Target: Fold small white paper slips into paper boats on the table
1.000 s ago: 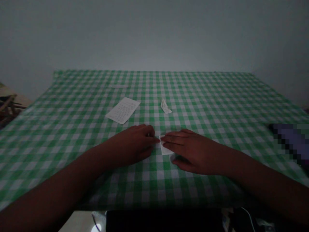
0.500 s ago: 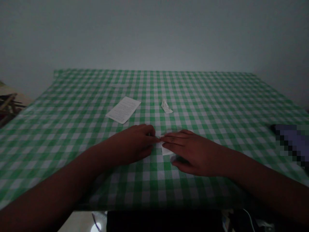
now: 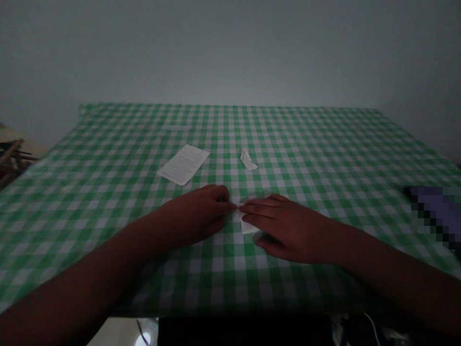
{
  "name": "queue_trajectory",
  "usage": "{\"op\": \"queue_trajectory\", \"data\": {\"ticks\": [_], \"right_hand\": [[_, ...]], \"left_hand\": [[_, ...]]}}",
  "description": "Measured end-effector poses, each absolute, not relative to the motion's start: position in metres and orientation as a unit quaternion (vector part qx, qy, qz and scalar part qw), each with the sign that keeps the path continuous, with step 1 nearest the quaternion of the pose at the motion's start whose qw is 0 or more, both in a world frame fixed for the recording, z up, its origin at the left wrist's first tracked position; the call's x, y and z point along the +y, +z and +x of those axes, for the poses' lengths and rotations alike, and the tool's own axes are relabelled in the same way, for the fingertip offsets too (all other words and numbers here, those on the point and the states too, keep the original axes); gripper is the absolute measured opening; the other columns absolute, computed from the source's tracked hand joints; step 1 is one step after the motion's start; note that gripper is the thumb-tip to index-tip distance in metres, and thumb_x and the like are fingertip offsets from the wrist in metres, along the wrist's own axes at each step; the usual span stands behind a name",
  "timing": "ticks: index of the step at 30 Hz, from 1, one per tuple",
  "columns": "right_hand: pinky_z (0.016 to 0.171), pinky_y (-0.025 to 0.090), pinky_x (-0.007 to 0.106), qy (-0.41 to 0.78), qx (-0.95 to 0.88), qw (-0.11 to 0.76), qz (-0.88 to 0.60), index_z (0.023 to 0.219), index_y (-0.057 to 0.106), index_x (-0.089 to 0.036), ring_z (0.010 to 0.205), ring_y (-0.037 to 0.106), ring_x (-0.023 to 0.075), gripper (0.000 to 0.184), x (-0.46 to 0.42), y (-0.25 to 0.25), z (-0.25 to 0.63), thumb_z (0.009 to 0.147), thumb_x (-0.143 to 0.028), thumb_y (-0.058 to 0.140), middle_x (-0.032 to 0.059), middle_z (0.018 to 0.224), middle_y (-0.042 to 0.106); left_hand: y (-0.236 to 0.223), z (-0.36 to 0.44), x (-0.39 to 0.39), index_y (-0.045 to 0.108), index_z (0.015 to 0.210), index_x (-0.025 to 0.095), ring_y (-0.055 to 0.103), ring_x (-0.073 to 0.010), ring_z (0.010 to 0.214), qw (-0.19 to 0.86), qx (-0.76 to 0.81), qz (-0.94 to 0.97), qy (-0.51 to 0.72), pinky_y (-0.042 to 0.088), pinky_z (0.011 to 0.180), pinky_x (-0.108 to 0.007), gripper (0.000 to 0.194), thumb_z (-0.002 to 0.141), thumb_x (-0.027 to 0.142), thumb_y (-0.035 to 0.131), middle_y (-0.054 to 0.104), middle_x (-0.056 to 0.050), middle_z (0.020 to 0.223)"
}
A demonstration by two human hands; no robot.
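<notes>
Both of my hands rest on a table covered with a green and white checked cloth [image 3: 295, 144]. Between them lies a small folded white paper [image 3: 247, 226], mostly hidden under my fingers. My right hand [image 3: 284, 226] lies flat on it with fingers stretched out and pressed together, pointing left. My left hand [image 3: 198, 214] has its fingers curled, and its fingertips touch the paper's left edge, meeting the right fingertips.
A white printed sheet [image 3: 183, 164] lies beyond my left hand. A small folded white paper piece [image 3: 248, 159] lies beyond the middle. A dark, blurred-out object [image 3: 435, 211] sits at the right edge. Wooden things [image 3: 10, 156] stand off the table's left side.
Almost nothing has moved. Both hands stay pressed on the small paper, with only a slight shift of the fingertips.
</notes>
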State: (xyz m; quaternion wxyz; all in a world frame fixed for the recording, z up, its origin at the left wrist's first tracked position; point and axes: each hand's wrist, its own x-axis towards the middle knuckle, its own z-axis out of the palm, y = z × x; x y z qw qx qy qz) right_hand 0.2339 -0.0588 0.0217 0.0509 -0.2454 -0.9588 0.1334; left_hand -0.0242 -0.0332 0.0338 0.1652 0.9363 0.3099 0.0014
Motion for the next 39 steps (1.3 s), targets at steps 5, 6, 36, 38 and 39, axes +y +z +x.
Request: {"op": "queue_trajectory", "data": {"ticks": [5, 6, 36, 38, 39], "right_hand": [[0.109, 0.040, 0.046, 0.134, -0.958, 0.081, -0.239, 0.132, 0.056, -0.012, 0.130, 0.052, 0.0246, 0.037, -0.0581, 0.0195, 0.2334, 0.099, -0.025, 0.048, 0.0140, 0.139, 0.059], [0.109, 0.041, 0.046, 0.135, -0.958, 0.084, -0.238, 0.131, 0.057, -0.012, 0.129, 0.053, 0.0246, 0.035, -0.0578, 0.0192, 0.2334, 0.099, -0.024, 0.048, 0.0137, 0.138, 0.060], [0.113, 0.040, 0.049, 0.160, -0.951, 0.110, -0.240, 0.132, 0.054, -0.011, 0.136, 0.045, 0.0271, 0.039, -0.0600, 0.0196, 0.2313, 0.095, -0.021, 0.052, 0.0174, 0.139, 0.057], [0.112, 0.041, 0.050, 0.164, -0.950, 0.114, -0.241, 0.132, 0.055, -0.012, 0.136, 0.045, 0.0273, 0.039, -0.0594, 0.0201, 0.2312, 0.095, -0.022, 0.053, 0.0168, 0.139, 0.058], [0.112, 0.041, 0.050, 0.166, -0.950, 0.113, -0.241, 0.133, 0.055, -0.013, 0.135, 0.046, 0.0272, 0.039, -0.0589, 0.0206, 0.2312, 0.095, -0.023, 0.053, 0.0164, 0.139, 0.058]], "left_hand": [[0.0347, -0.0234, -0.0361, 0.065, 0.119, 0.020, 0.057, -0.0193, 0.098, 0.146, 0.306, 0.941, -0.014, 0.050, 0.089, -0.034, 0.030, 0.092, 0.013, 0.054, 0.057, -0.007, 0.111], [0.0351, -0.0229, -0.0366, 0.065, 0.118, 0.020, 0.057, -0.0194, 0.099, 0.142, 0.305, 0.942, -0.016, 0.050, 0.089, -0.034, 0.030, 0.091, 0.012, 0.054, 0.057, -0.007, 0.111], [0.0378, -0.0220, -0.0380, 0.060, 0.127, 0.022, 0.056, -0.0192, 0.099, 0.143, 0.300, 0.943, -0.022, 0.050, 0.089, -0.033, 0.039, 0.090, 0.011, 0.054, 0.056, -0.007, 0.115], [0.0384, -0.0216, -0.0377, 0.062, 0.123, 0.021, 0.056, -0.0189, 0.098, 0.143, 0.300, 0.943, -0.020, 0.050, 0.090, -0.033, 0.035, 0.091, 0.011, 0.054, 0.057, -0.007, 0.113], [0.0387, -0.0215, -0.0375, 0.063, 0.121, 0.020, 0.056, -0.0189, 0.097, 0.145, 0.299, 0.943, -0.022, 0.050, 0.090, -0.033, 0.033, 0.091, 0.011, 0.054, 0.057, -0.007, 0.112]]}}
